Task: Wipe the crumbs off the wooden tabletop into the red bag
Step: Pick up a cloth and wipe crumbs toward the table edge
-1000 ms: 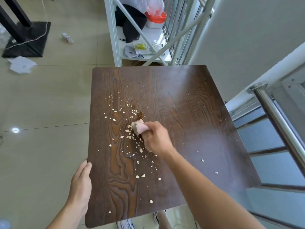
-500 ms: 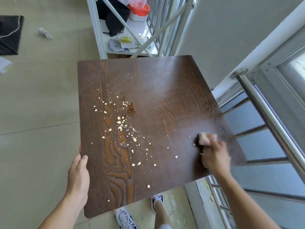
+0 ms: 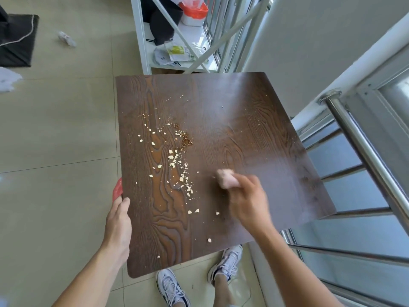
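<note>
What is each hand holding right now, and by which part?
The right hand grips a pinkish wad of cloth by its rear end. The left hand is at the tabletop edge beside the red bag; its grip is hidden.

A white metal shelf (image 3: 141,36) stands on the pale tiled floor (image 3: 55,134), holding a black bag (image 3: 161,21), an orange-and-white container (image 3: 194,14) and some printed packets (image 3: 179,53). On the floor to the left lie a black mat (image 3: 15,41) with a pale cord along its edge, a small crumpled scrap (image 3: 66,39) and some white paper (image 3: 7,79). At the right runs a shiny steel railing (image 3: 363,147), and a pair of white sneakers (image 3: 228,261) shows at the bottom.
</note>
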`<state>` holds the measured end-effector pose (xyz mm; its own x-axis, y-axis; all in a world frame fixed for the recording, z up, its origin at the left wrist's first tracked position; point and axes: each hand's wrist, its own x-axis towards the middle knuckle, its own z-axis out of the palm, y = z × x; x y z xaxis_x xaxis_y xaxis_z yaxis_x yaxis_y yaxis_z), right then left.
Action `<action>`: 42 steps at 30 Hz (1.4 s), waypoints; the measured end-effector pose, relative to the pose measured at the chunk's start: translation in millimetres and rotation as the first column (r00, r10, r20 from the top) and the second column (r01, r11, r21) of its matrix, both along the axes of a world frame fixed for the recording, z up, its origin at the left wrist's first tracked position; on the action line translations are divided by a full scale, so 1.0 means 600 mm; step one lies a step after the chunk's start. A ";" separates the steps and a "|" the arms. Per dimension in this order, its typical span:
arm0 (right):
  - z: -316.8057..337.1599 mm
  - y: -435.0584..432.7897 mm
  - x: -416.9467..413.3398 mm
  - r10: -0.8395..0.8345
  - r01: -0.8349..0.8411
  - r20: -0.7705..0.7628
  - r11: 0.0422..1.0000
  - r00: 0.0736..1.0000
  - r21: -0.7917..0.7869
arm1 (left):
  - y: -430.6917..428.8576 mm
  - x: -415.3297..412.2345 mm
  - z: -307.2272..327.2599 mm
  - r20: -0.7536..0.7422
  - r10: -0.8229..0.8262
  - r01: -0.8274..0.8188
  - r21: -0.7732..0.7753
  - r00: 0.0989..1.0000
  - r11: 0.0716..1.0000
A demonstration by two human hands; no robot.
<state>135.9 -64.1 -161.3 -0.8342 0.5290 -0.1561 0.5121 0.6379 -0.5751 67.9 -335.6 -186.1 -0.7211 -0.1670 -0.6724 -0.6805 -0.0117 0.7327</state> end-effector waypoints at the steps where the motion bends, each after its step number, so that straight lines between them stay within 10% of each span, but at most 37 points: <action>1: -0.028 -0.033 0.017 -0.033 0.033 0.064 0.999 0.997 -0.005 | -0.050 -0.002 -0.014 0.005 0.057 -0.057 0.000 0.998 0.998; 7: -0.021 -0.195 0.102 -0.308 0.310 0.036 0.935 0.951 -0.170 | -0.035 -0.012 -0.008 0.008 0.045 -0.046 0.103 0.999 0.994; 13: 0.009 -0.282 -0.044 -0.631 0.629 0.151 0.659 0.761 -0.413 | -0.079 0.006 -0.061 0.066 0.066 -0.077 0.176 0.996 0.981; 21: 0.038 -0.246 -0.230 -0.524 0.476 0.053 0.720 0.850 -0.504 | -0.027 0.002 -0.006 0.019 0.054 -0.057 0.259 0.998 0.964; 26: 0.079 -0.202 -0.074 -0.339 0.325 0.021 0.880 0.941 -0.347 | -0.019 -0.018 -0.011 0.036 0.031 -0.041 0.320 0.999 0.947; 32: 0.026 -0.310 0.044 -0.467 0.475 0.138 0.756 0.874 -0.450 | -0.011 -0.036 -0.019 0.028 -0.011 0.000 0.376 1.000 0.927; 42: 0.013 -0.314 -0.181 -0.651 0.536 -0.013 0.635 0.759 -0.557 | 0.023 -0.029 -0.007 0.009 -0.068 0.055 0.492 0.998 0.869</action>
<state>27.2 -252.7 -153.3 -0.4074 0.8144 -0.4133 0.5167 -0.1676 -0.8396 50.6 -322.0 -190.1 -0.7011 0.2334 -0.6738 -0.7094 -0.3234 0.6262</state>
